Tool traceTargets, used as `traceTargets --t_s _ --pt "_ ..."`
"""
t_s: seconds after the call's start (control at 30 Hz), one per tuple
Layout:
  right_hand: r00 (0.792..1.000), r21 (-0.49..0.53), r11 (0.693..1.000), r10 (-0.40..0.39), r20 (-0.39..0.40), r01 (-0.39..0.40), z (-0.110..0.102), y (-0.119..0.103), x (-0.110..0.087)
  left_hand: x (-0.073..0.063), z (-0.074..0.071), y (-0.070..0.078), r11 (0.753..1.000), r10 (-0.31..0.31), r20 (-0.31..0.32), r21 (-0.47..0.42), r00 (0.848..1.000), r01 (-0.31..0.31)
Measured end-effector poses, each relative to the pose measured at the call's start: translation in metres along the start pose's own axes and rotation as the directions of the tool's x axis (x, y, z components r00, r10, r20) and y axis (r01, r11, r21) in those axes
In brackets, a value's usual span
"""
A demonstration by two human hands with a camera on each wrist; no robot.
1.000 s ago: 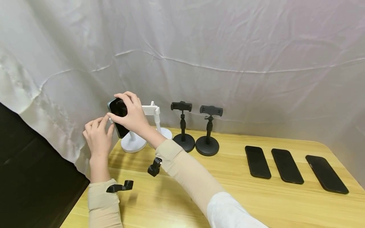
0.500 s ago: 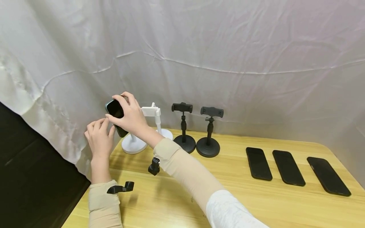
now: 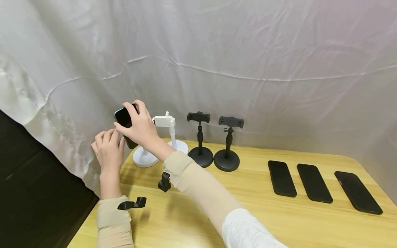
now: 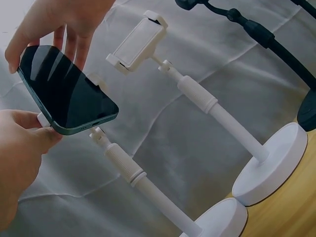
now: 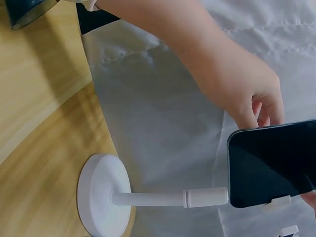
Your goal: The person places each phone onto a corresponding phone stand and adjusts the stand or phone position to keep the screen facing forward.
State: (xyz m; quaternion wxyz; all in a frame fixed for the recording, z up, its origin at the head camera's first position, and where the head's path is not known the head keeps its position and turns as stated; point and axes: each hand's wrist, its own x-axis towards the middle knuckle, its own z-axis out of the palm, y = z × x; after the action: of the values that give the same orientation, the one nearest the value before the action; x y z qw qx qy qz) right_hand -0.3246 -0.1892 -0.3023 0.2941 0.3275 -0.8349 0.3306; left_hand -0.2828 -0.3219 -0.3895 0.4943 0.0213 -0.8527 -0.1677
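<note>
A dark phone [image 3: 124,119] with a teal edge is up at the head of the nearer white phone stand [image 4: 163,197]. My right hand [image 3: 141,125] grips the phone, its thumb on one long edge and its fingers over the other. On the near long side, my left hand [image 3: 108,150] pinches a white clamp end [image 4: 43,119] of that stand between thumb and finger. Another white clamp end [image 5: 277,203] shows at the phone's opposite long edge. Most of the clamp is hidden behind the phone.
Close beside stands a second white phone stand [image 3: 164,121]. To its right are two black phone stands [image 3: 200,137] [image 3: 227,143]. Three dark phones [image 3: 281,178] [image 3: 314,183] [image 3: 358,193] lie on the wooden table [image 3: 248,206]. A grey curtain [image 3: 248,44] hangs behind.
My right hand has shifted slightly left with the phone, and the second white stand's clamp shows more. The left hand keeps nearly the same place.
</note>
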Motion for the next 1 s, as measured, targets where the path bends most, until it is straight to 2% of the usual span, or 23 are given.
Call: traceTargets --t_s 0.2,0.43,0.7,0.87,1.0 --pt "0.999 -0.036 0.999 0.014 0.029 -0.013 0.001 -0.004 -0.001 -0.001 0.001 -0.004 1.0 0.022 0.008 0.002 1.0 -0.022" --pt "1.0 -0.075 0.997 -0.006 0.024 0.008 0.002 -0.003 -0.001 0.0 0.005 -0.004 0.998 0.057 -0.043 -0.027 0.997 -0.058" --pt "0.999 -0.07 0.997 -0.016 0.031 0.018 0.002 -0.004 -0.002 0.0 0.006 -0.002 0.999 0.039 -0.066 -0.011 0.997 -0.04" --pt "0.999 -0.053 0.998 -0.027 0.028 0.028 0.003 -0.002 -0.001 0.001 0.009 0.0 0.999 0.036 -0.115 -0.036 0.993 -0.04" --pt "0.999 -0.051 0.998 -0.035 0.014 0.036 0.002 0.0 -0.001 0.002 0.011 0.001 0.999 0.012 -0.122 -0.05 0.993 -0.018"
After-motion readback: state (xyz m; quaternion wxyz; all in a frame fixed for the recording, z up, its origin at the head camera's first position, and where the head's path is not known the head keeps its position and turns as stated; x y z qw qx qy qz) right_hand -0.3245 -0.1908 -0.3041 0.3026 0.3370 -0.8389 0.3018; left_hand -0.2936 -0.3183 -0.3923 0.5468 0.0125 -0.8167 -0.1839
